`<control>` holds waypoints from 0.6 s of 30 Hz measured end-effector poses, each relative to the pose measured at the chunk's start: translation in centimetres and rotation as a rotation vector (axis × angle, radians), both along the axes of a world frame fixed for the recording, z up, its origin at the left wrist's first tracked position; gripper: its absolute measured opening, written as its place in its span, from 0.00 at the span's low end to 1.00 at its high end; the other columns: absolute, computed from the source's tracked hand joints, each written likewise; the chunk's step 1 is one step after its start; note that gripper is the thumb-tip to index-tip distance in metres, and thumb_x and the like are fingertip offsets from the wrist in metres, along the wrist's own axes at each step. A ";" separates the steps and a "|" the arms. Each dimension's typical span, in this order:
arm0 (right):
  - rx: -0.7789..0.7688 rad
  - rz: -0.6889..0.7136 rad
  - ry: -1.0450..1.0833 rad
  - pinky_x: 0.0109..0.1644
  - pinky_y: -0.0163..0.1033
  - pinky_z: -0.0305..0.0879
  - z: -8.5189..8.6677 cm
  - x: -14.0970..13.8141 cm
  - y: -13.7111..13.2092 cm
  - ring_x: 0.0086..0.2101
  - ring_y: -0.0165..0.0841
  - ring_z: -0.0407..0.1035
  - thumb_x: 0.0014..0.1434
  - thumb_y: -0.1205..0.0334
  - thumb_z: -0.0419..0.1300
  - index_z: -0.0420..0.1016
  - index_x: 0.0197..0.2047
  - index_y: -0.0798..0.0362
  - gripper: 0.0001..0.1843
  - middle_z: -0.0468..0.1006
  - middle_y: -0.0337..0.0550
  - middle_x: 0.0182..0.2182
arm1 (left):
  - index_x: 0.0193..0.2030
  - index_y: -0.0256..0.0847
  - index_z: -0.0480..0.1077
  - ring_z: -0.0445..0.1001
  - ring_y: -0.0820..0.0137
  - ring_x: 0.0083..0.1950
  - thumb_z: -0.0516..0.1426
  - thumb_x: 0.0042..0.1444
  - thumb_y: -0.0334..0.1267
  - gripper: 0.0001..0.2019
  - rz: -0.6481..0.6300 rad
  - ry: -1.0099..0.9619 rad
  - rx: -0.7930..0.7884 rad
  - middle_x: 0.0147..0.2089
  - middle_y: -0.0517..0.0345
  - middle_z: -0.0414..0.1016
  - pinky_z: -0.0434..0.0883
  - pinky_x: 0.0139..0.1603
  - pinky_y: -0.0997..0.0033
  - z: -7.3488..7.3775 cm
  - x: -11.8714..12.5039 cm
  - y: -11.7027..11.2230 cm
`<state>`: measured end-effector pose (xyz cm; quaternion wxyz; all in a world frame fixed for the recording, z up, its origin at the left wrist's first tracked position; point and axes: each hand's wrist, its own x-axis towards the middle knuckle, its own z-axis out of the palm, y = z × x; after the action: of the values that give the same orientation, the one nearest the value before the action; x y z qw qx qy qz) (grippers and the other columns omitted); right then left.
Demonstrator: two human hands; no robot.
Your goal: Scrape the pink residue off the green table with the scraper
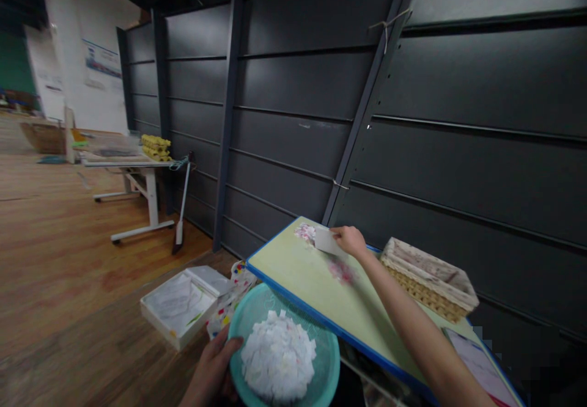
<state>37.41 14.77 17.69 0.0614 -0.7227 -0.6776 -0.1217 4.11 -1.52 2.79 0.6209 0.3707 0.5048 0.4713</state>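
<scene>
My left hand (214,359) is closed on the rim of a turquoise plastic basket (329,358), thumb over the edge. A heap of small white paper scraps (277,358) fills the basket's middle. My right hand (351,241) reaches across a pale yellow tabletop with a blue edge (284,266) and grips a flat whitish card (328,242). The card's left edge is by a small pile of white and pink scraps (306,232). Nearer me, below the card, is a blurred reddish-pink patch (340,271) on the tabletop.
A lined wicker basket (426,294) stands on the table's right part, with a flat framed sheet (479,364) nearer me. An open white box (177,309) is at left. Behind are dark metal panels (293,89), a broom (182,211) and another table (119,161) with yellow egg trays (156,147).
</scene>
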 end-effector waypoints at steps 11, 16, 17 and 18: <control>-0.001 0.025 -0.013 0.48 0.38 0.64 -0.2 -1.1 0.7 0.46 0.39 0.73 0.58 0.65 0.50 0.72 0.56 0.45 0.24 0.79 0.49 0.46 | 0.60 0.31 0.59 0.60 0.73 0.09 0.57 0.52 0.47 0.31 -0.056 -0.021 0.030 0.09 0.66 0.66 0.58 0.09 0.78 -0.9 -0.4 0.4; 0.010 0.053 0.007 0.49 0.37 0.64 -0.4 -1.4 1.1 0.47 0.38 0.73 0.59 0.65 0.51 0.72 0.56 0.45 0.23 0.79 0.48 0.46 | 0.60 0.33 0.60 0.61 0.72 0.10 0.59 0.50 0.49 0.33 -0.050 -0.012 0.006 0.09 0.66 0.66 0.60 0.10 0.77 -1.0 -0.6 0.4; 0.012 0.066 0.010 0.49 0.37 0.64 -0.4 -1.5 1.1 0.47 0.38 0.73 0.59 0.65 0.51 0.72 0.56 0.45 0.23 0.79 0.48 0.46 | 0.60 0.34 0.60 0.61 0.72 0.10 0.59 0.50 0.48 0.33 -0.050 -0.009 -0.001 0.09 0.66 0.66 0.59 0.10 0.77 -0.8 -0.6 0.4; 0.012 0.080 0.013 0.49 0.36 0.64 -0.4 -1.6 1.1 0.47 0.38 0.73 0.59 0.65 0.51 0.72 0.56 0.45 0.23 0.79 0.47 0.46 | 0.60 0.33 0.60 0.61 0.73 0.10 0.58 0.50 0.48 0.33 -0.048 -0.009 -0.003 0.09 0.66 0.66 0.58 0.10 0.78 -0.7 -0.5 0.3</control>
<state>35.80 15.90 17.28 0.0753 -0.6956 -0.7046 -0.1185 3.56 -1.22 2.13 0.6351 0.3795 0.4937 0.4570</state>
